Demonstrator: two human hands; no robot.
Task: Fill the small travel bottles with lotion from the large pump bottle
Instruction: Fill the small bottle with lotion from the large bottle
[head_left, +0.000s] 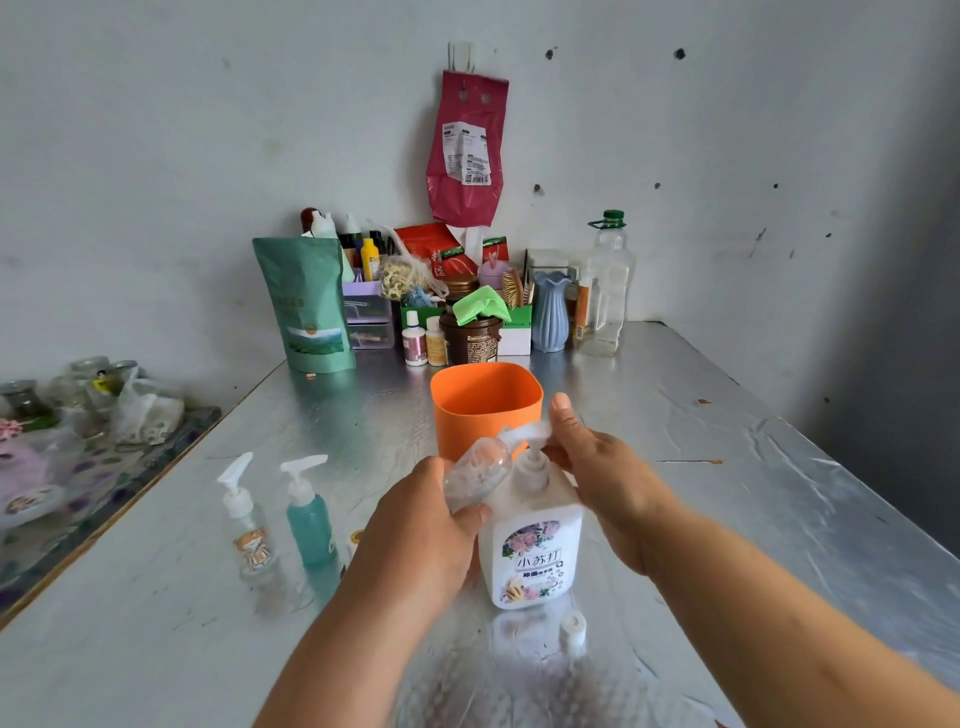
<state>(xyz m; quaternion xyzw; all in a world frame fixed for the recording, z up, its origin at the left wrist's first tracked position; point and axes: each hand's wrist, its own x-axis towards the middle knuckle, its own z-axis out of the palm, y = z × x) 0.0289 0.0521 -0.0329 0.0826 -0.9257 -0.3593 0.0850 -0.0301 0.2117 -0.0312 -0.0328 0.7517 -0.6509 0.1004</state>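
Observation:
A large white pump bottle (532, 551) with a flower label stands on the foil-covered table (701, 467). My left hand (421, 535) grips a small clear travel bottle (475, 470), tilted with its mouth up against the pump's spout. My right hand (597, 478) rests on the pump head (530, 434), thumb up and fingers curled over it. To the left stand a clear small pump bottle (247, 525) with a cartoon sticker and a teal small pump bottle (309, 512). A small white cap (573, 631) lies in front of the large bottle.
An orange cup (485, 405) stands just behind the large bottle. Along the wall are a green pouch (306, 306), jars, small bottles, a blue vase (550, 312) and a tall clear bottle (605, 286). A cluttered tray (78, 452) lies at the left edge.

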